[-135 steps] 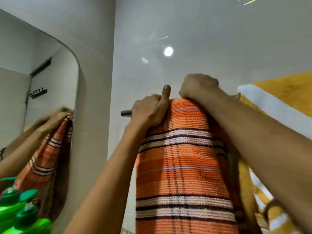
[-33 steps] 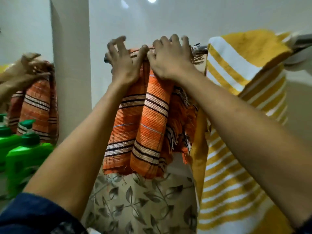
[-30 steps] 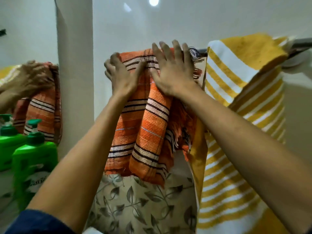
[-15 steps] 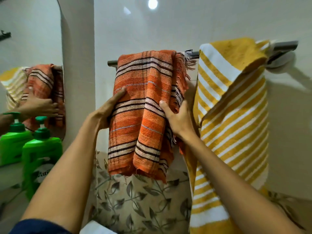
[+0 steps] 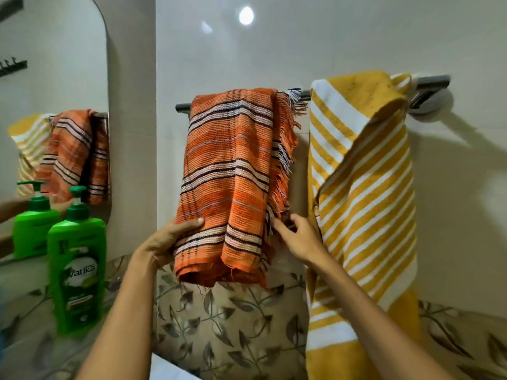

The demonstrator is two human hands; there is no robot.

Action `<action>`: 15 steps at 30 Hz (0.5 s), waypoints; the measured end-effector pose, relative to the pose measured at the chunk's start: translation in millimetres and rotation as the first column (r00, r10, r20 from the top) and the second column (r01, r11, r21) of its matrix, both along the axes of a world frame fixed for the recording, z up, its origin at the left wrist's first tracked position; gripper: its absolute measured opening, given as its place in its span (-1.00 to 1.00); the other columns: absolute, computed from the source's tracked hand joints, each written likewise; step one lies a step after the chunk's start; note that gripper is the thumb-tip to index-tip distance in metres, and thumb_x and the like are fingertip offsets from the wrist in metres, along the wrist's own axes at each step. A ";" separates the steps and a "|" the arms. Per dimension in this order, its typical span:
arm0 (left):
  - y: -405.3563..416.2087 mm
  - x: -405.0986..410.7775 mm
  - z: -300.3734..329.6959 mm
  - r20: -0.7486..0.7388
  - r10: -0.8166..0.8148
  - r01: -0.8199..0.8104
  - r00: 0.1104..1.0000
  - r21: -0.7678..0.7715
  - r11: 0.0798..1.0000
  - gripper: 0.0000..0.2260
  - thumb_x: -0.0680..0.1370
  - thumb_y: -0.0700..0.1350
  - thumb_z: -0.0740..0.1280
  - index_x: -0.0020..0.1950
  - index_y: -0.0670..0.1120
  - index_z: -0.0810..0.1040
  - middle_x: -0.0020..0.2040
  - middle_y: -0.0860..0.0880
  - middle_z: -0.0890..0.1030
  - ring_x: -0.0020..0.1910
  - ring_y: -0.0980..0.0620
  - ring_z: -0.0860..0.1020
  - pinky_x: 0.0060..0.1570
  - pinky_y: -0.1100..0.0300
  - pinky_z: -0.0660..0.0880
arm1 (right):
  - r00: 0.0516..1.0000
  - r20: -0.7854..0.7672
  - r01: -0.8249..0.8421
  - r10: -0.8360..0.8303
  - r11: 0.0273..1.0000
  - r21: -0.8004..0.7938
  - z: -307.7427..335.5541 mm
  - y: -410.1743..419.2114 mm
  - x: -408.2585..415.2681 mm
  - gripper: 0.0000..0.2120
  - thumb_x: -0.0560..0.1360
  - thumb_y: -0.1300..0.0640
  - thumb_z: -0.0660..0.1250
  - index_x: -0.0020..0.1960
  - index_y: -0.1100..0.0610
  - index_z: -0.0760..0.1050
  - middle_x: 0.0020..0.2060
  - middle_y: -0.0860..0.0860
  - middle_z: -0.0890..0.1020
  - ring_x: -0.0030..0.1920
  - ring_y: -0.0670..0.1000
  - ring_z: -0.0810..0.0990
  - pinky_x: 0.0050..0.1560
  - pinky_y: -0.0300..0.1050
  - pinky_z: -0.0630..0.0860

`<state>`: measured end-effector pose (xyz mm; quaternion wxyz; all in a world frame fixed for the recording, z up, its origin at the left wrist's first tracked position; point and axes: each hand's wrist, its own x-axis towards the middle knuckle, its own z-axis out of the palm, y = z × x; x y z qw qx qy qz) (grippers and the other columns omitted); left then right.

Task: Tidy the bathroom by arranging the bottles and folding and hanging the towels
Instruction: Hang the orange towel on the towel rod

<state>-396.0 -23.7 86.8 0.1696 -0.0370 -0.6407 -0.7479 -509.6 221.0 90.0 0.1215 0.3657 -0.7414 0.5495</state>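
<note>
An orange striped towel (image 5: 233,171) hangs folded over the metal towel rail (image 5: 299,95). My left hand (image 5: 167,239) holds the towel's lower left edge, thumb on the front and fingers behind. My right hand (image 5: 296,237) touches the fringed right edge low down with its fingertips. A yellow and white striped towel (image 5: 365,187) hangs on the same rail to the right, long and loosely draped. A green pump bottle (image 5: 76,259) stands on the counter at the left.
A mirror (image 5: 52,86) on the left wall reflects the towels, the bottle and a hand. Leaf-patterned tiles (image 5: 227,319) run along the wall under the towels. The rail's chrome bracket (image 5: 430,100) sits at the far right.
Both hands slid down the orange towel from the rail to its lower part. The towel now hangs flatter over the rail.
</note>
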 end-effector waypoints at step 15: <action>69.0 6.7 -23.1 -0.090 0.921 -0.921 0.379 0.061 0.385 -0.62 0.48 -0.18 0.35 0.30 -0.08 0.44 0.29 -0.13 0.51 0.23 -0.12 0.47 0.17 -0.02 0.44 | 0.994 -0.087 0.076 -0.069 0.994 0.078 -14.9 42.2 34.4 -0.77 0.57 0.02 0.23 -0.23 0.07 0.40 -0.29 -0.02 0.45 -0.31 -0.13 0.43 -0.29 -0.35 0.31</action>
